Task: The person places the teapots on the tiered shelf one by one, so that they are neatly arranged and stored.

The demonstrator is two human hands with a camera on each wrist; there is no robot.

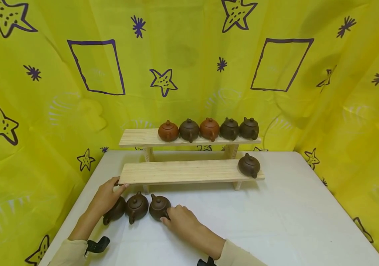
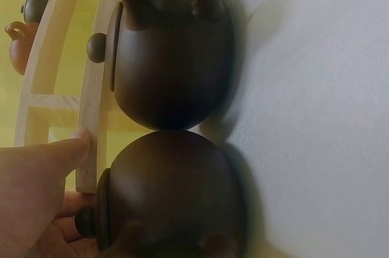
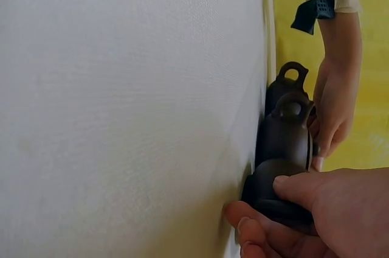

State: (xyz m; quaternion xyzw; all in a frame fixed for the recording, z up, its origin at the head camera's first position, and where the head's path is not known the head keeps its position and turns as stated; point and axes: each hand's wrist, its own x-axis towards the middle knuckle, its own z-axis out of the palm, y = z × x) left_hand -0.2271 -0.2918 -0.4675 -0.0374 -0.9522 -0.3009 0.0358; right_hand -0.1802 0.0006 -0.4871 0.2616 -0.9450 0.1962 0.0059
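Observation:
My left hand [image 1: 104, 197] holds the left end of the lower wooden shelf [image 1: 176, 172], thumb [image 2: 76, 148] at its front edge. Below that hand, partly covered by it, is a dark brown teapot [image 1: 117, 210]. Beside it on the white table sits a second dark teapot [image 1: 137, 207]; the two stand close together in the left wrist view. My right hand [image 1: 184, 223] grips a third dark teapot [image 1: 159, 207] by its right side, thumb and fingers around it, as the right wrist view shows. Its spout points away toward the shelf.
On the upper shelf [image 1: 139, 136] several teapots stand in a row, dark ones and reddish ones such as the leftmost red teapot [image 1: 168, 131]. A dark teapot [image 1: 249, 165] sits at the lower shelf's right end. A yellow patterned curtain [image 1: 189, 55] surrounds the white table [image 1: 276, 221].

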